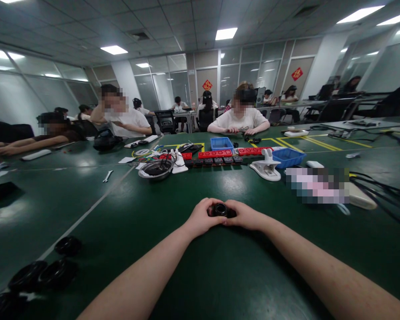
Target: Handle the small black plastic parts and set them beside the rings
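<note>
Both my hands meet in the middle of the dark green table (220, 275). My left hand (202, 217) and my right hand (244, 215) are closed from either side around a small black round part (221, 210) with a ring-shaped opening on top. The part rests on or just above the table surface; which one I cannot tell. My forearms stretch toward me from it.
Several black round parts (42, 273) lie at the near left. Farther off stand a metal bowl (155, 169), red and black power strips (216, 157), blue bins (288, 157), a white clamp stand (266, 168) and black cables (383, 191). Other people sit across the table.
</note>
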Demonstrator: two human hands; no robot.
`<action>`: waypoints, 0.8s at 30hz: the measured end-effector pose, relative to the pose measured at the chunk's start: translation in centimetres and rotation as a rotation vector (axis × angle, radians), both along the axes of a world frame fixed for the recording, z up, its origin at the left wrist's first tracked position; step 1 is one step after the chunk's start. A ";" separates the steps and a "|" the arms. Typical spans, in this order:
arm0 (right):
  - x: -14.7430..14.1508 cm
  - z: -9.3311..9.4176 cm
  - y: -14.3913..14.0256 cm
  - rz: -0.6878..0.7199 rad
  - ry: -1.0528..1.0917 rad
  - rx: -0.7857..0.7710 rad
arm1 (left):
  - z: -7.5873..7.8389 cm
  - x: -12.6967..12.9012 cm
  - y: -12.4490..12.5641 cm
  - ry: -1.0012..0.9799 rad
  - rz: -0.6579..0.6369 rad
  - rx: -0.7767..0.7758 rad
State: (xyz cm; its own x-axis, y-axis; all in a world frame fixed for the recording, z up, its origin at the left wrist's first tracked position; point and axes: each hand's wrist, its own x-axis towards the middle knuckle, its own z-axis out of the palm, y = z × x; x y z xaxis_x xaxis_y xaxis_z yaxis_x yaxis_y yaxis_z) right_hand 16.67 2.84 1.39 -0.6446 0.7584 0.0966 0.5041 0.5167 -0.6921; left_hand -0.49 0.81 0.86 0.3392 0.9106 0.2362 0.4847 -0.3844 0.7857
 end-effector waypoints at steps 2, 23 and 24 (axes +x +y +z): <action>0.0 0.0 0.0 0.024 0.001 -0.006 | 0.1 0.1 0.0 -0.008 -0.006 -0.001; 0.0 -0.3 0.1 0.012 0.021 -0.019 | 0.0 0.0 -0.1 -0.014 -0.008 -0.009; 0.0 -0.3 0.1 0.016 0.026 -0.026 | 0.0 0.0 -0.1 -0.014 -0.007 -0.009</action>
State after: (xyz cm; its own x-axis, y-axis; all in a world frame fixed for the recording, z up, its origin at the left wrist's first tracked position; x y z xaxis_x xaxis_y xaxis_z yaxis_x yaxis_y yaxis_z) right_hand 16.69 2.96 1.06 -0.6544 0.7503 0.0940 0.4777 0.5065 -0.7178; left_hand -0.47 0.73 0.87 0.3422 0.9104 0.2326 0.4707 -0.3804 0.7961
